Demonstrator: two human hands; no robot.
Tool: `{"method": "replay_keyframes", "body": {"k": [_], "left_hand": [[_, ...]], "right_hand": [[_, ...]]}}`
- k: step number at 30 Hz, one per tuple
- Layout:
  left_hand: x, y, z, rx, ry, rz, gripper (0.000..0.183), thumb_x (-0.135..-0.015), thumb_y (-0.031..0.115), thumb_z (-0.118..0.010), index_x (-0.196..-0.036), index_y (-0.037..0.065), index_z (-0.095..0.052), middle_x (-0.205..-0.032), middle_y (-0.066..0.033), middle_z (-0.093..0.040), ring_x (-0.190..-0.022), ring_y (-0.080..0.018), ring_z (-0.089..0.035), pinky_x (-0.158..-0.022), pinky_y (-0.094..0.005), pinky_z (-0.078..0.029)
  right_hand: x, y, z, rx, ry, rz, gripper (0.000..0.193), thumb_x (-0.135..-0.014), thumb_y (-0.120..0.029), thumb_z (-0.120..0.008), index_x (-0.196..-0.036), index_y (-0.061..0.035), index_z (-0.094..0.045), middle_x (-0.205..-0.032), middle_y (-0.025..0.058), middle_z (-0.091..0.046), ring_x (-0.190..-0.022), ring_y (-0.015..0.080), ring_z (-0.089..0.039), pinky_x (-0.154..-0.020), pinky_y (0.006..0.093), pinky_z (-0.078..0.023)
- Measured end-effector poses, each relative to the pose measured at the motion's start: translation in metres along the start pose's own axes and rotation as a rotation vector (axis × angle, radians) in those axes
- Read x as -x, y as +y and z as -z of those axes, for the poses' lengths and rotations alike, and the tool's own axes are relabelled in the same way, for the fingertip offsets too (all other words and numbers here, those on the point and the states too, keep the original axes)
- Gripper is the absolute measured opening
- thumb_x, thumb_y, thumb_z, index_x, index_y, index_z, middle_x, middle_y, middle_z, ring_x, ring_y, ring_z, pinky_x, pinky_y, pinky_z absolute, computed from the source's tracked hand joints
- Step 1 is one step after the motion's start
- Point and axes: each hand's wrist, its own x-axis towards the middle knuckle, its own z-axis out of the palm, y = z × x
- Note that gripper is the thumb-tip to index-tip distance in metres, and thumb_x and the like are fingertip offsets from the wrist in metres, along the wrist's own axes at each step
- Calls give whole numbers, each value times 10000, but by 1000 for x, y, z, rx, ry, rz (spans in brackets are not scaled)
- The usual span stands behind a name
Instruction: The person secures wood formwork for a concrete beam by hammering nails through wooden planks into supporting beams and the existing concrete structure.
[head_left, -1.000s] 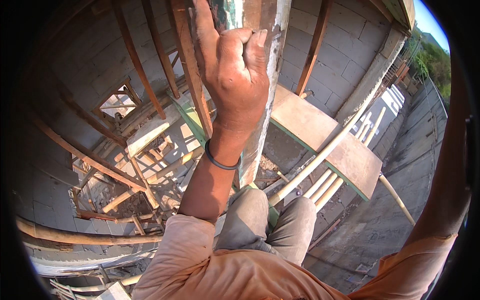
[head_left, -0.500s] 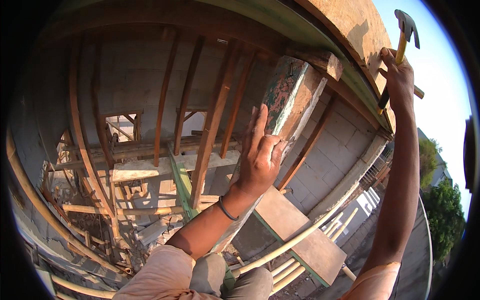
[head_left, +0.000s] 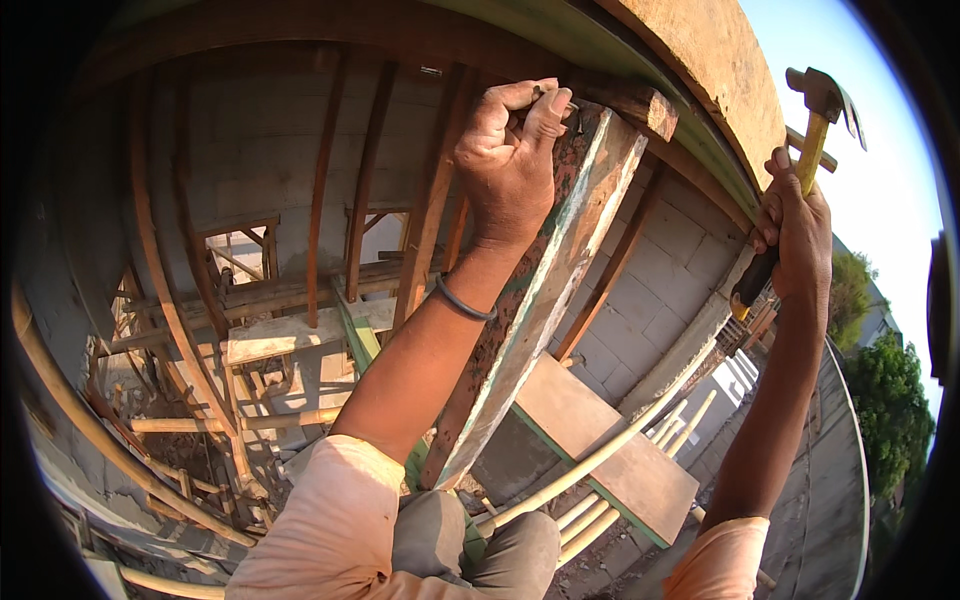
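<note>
My left hand [head_left: 508, 160] is closed in a pinch at the top end of a wooden beam [head_left: 565, 265] with flaking green and reddish paint. Between thumb and forefinger sits a small dark thing that looks like a nail, mostly hidden by the fingers. The beam slopes from near my knees up to a short wood block [head_left: 652, 112] under the roof edge. On the right, my right hand [head_left: 800, 225] grips a claw hammer [head_left: 822, 98] by its yellow and black handle. The hammer's head points up, apart from the beam.
Upright timbers [head_left: 432, 200] stand before a grey block wall [head_left: 250, 130] on the left. A brown board [head_left: 600, 430] and bamboo poles [head_left: 590, 525] lie below on the right. A plywood panel [head_left: 705, 55] edges the roof above. Trees [head_left: 888, 400] are beyond.
My left hand has moved up from the beam's side to its top end and closed into a pinch. The hammer has come lower in my right hand's reach, its handle now clear of the plywood.
</note>
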Motion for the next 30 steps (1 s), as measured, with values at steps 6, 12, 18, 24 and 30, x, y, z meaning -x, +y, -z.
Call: {"method": "replay_keyframes", "body": {"k": [6, 12, 18, 24, 30], "left_hand": [[-25, -22, -10, -202, -128, -289, 134, -824, 63, -749, -896, 21, -645, -907, -78, -708, -798, -122, -667, -726, -249, -550], [-31, -33, -14, -212, -299, -96, 74, -813, 62, -753, -859, 25, -708, -869, -65, -722, -812, -109, -666, -728, -247, -536], [-25, -29, -11, -195, -323, -83, 85, -812, 76, -758, -865, 28, -712, -873, -74, -726, -812, -115, -674, -723, -245, -534], [-20, -32, -17, -186, -279, -134, 90, -811, 74, -759, -868, 27, -708, -869, -75, -725, -810, -112, -671, -726, -246, -532], [-18, -40, -22, -283, -149, -186, 105, -811, 70, -760, -867, 8, -696, -866, -75, -719, -795, -112, -657, -725, -250, -520]], "right_hand": [[77, 31, -6, -321, -99, 56, 283, -988, -225, -484, -1190, -26, -470, -648, 11, -453, -482, 68, -453, -394, 231, -396], [105, 61, -3, 21, -192, 38, 413, -1018, -361, -441, -1242, -16, -481, -603, -13, -461, -456, 78, -493, -435, 230, -407], [108, 83, -10, 148, -167, 187, 350, -1016, -320, -439, -1192, -21, -488, -582, 32, -492, -495, 126, -521, -500, 293, -415], [110, 82, -15, 339, -254, 291, 284, -987, -261, -467, -1119, -10, -464, -621, 82, -483, -539, 206, -518, -530, 341, -412], [110, 78, -28, 350, -306, 191, 234, -916, -86, -545, -1129, -28, -470, -735, 198, -579, -632, 383, -606, -585, 440, -463]]}}
